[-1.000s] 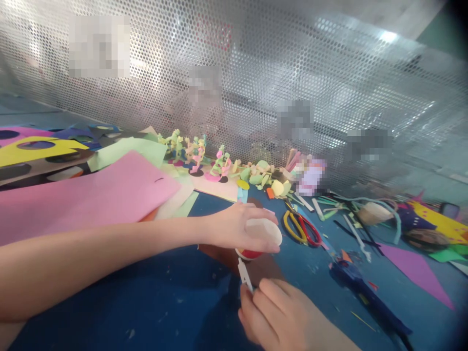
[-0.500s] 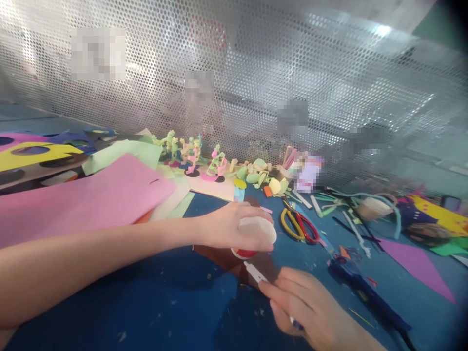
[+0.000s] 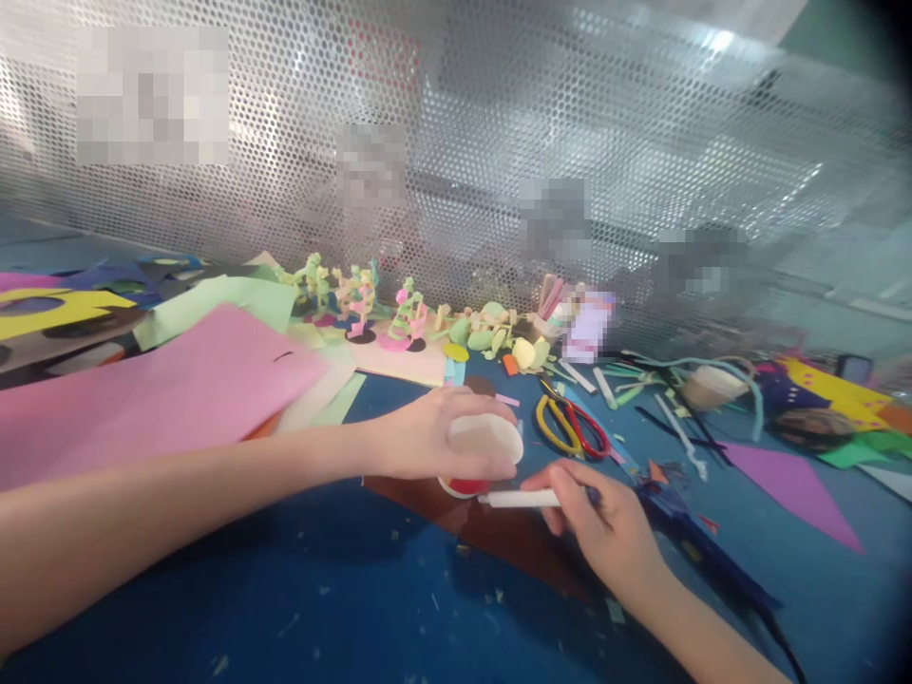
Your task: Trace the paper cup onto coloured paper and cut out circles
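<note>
My left hand (image 3: 434, 432) is wrapped round a white round-topped object (image 3: 485, 437), like a cup or lid, with a red part (image 3: 466, 485) showing beneath it. That object stands on a dark brown sheet (image 3: 456, 518) on the blue table. Between the fingers of my right hand (image 3: 595, 513) is a slim white pen (image 3: 523, 499). Its tip points left, close to the lower right edge of the red part; whether it touches is too small to tell.
Yellow-and-red scissors (image 3: 570, 427) lie behind my right hand, and a dark blue glue gun (image 3: 705, 551) with a cord lies right. Pink paper (image 3: 163, 399) covers the left. Small paper figures (image 3: 405, 318) stand behind. A perforated metal screen (image 3: 456, 123) rises at the back.
My right hand has moved up and turned, so the pen now lies nearly level instead of slanting. My left hand keeps its hold. The whole view has shifted slightly.
</note>
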`<act>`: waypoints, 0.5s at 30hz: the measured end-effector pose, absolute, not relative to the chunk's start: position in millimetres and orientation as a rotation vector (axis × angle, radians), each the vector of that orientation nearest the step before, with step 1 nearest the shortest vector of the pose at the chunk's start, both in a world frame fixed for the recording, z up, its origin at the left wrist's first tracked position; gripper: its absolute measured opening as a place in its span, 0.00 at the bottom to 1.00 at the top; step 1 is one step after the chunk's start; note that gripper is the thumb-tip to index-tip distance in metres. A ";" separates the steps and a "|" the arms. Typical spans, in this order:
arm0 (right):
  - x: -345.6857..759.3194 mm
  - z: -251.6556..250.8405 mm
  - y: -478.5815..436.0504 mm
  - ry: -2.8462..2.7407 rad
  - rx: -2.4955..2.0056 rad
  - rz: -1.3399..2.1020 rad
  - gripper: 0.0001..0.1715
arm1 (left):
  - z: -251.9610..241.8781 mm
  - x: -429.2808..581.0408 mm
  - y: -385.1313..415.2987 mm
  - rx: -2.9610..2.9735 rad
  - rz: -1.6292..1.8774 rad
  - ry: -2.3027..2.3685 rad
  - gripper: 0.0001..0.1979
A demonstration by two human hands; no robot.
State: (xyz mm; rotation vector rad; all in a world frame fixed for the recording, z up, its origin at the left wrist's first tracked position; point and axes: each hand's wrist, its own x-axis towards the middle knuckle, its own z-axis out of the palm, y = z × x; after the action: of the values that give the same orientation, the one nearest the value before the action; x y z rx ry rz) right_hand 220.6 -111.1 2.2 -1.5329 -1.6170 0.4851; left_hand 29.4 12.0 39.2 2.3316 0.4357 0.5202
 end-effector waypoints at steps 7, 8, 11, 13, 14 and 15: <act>225.9 -3.9 -98.8 -1.142 -1.581 0.623 0.22 | 40.0 30.3 13.3 2.336 0.498 0.435 0.24; 225.8 -4.0 -98.7 -1.163 -1.586 0.623 0.22 | 39.3 30.4 13.5 2.337 0.499 0.436 0.24; 224.3 -3.8 -100.0 -1.258 -1.594 0.566 0.23 | 36.4 30.5 13.9 2.334 0.521 0.444 0.24; 223.7 -4.3 -101.0 -1.319 -1.603 0.522 0.22 | 35.1 30.6 13.9 2.334 0.531 0.436 0.24; 223.5 -4.8 -101.4 -1.342 -1.605 0.507 0.22 | 35.0 30.7 13.8 2.335 0.530 0.439 0.24; 223.5 -5.5 -101.7 -1.359 -1.607 0.500 0.21 | 35.1 30.8 13.5 2.336 0.526 0.445 0.24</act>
State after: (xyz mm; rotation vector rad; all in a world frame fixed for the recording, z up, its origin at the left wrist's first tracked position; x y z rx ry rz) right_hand 223.5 -101.7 -5.5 -1.6069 -1.3588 0.5002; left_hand 30.8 13.5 35.1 2.3359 0.4450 0.5260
